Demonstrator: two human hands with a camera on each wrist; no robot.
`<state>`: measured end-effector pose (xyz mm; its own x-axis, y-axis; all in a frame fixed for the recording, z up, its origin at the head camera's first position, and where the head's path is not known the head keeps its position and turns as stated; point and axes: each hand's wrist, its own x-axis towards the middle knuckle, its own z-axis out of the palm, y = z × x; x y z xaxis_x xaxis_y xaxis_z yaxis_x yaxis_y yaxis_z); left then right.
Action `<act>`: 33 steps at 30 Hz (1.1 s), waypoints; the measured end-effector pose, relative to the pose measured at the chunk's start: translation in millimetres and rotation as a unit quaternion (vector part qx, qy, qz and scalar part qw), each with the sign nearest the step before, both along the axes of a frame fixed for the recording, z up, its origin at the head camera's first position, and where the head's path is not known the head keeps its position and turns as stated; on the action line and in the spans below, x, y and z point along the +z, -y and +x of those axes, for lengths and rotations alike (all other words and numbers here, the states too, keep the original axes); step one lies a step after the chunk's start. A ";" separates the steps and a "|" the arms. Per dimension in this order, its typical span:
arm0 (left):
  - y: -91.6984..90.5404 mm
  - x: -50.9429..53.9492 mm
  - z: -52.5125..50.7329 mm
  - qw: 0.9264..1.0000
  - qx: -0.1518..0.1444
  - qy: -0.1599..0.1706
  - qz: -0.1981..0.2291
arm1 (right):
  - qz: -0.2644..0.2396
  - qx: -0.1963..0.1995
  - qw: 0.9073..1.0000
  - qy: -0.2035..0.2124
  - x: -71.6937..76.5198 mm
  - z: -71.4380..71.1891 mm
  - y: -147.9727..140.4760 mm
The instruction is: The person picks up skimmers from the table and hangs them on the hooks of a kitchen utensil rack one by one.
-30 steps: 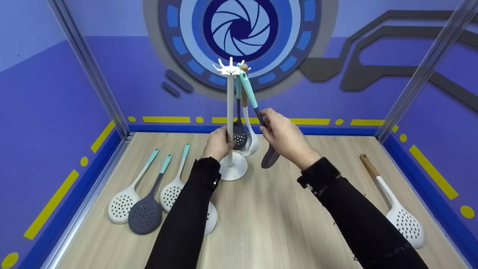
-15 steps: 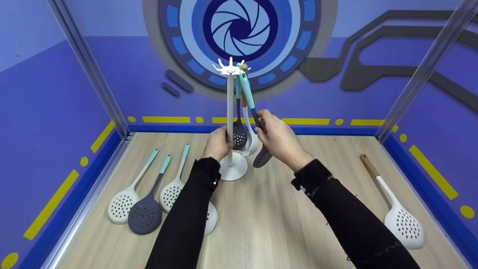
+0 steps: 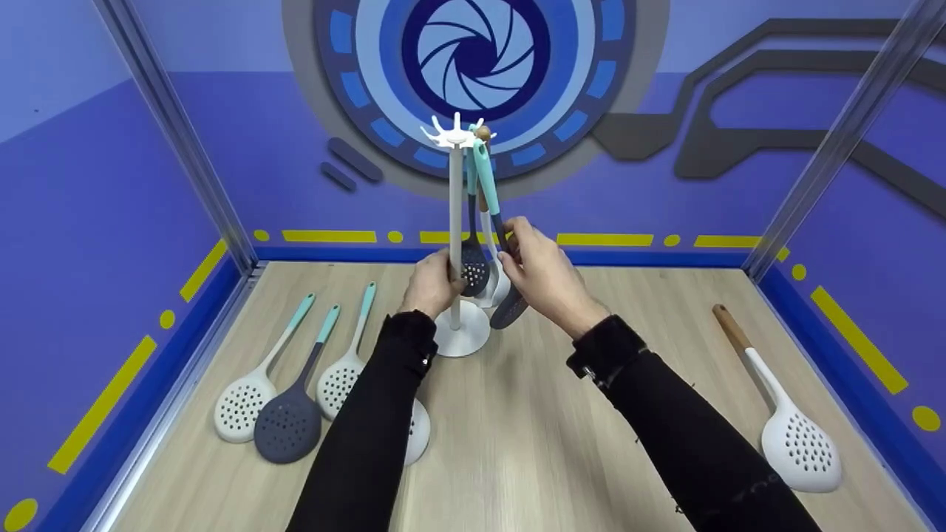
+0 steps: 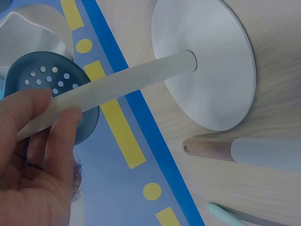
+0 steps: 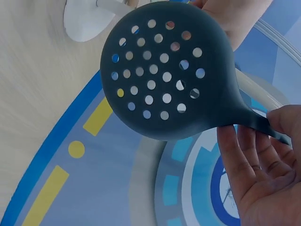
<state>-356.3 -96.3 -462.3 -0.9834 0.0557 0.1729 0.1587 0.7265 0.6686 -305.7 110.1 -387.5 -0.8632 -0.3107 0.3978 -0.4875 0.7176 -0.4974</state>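
Observation:
A white stand's pole [image 3: 455,214] rises from a round base [image 3: 462,342], topped by a hooked rack [image 3: 452,137]. My left hand [image 3: 431,282] grips the pole at mid-height; the left wrist view shows fingers and thumb round the pole [image 4: 117,84]. My right hand [image 3: 545,277] pinches the dark neck of a skimmer with a teal handle [image 3: 485,177], whose top is at the rack. In the right wrist view its perforated head [image 5: 164,70] hangs beside the fingers. Behind it hang another dark skimmer [image 3: 474,267] and a white utensil with a wooden handle, partly hidden.
On the wooden table at left lie a white skimmer [image 3: 242,408], a dark skimmer [image 3: 288,426] and another white one [image 3: 341,384]. Part of a further white head [image 3: 419,434] shows beside the left sleeve. A wooden-handled white skimmer [image 3: 800,451] lies at right.
My right hand has moved left, bringing the lower end of the skimmer closer to the pole and the other hanging utensils. My left hand has stayed on the pole.

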 end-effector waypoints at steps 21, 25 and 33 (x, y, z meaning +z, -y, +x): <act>0.0 -0.4 -1.2 1.000 -0.003 -0.005 -0.003 | -0.047 0.031 0.996 0.069 4.1 -5.1 10.6; -0.4 0.9 0.6 1.000 0.000 0.002 -0.003 | -0.048 0.030 0.996 0.069 3.9 -5.5 11.1; -0.3 1.0 0.7 1.000 0.004 0.021 0.004 | -0.054 0.029 0.996 0.065 2.6 -5.8 10.9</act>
